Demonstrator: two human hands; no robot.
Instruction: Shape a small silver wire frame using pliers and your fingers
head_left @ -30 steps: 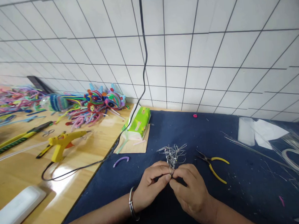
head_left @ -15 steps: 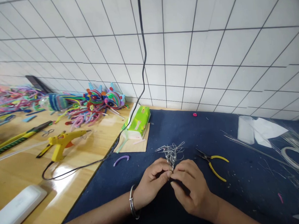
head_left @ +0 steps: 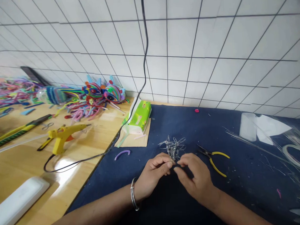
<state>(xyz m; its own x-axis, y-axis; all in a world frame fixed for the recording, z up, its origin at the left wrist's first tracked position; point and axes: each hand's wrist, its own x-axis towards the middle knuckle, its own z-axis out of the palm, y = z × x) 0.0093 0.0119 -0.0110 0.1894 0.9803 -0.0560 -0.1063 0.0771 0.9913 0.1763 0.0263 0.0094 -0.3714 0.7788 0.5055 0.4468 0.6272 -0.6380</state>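
My left hand (head_left: 156, 172), a silver bangle on its wrist, is closed with thumb and fingers pinching the base of a bundle of twisted silver wire (head_left: 173, 148). Looped, tangled ends of the wire fan out above the fingertips. Just right of the bundle's base is my right hand (head_left: 196, 178), its thumb and forefinger a little apart and nothing visible between them. Pliers with yellow handles (head_left: 214, 159) lie with their jaws parted on the dark blue cloth (head_left: 190, 130), to the right of the wire.
A yellow glue gun (head_left: 63, 138) and a white case (head_left: 21, 204) lie on the wooden table at left. Colourful pipe cleaners (head_left: 90, 108) are heaped behind. A green tissue pack (head_left: 139, 118) sits beside a black cable (head_left: 145, 68). Loose wires and a wire coil (head_left: 294, 156) lie at right.
My right thumb and forefinger have come away from the base of the wire bundle and moved slightly right. My left hand keeps its pinch. The camera view has shifted slightly.
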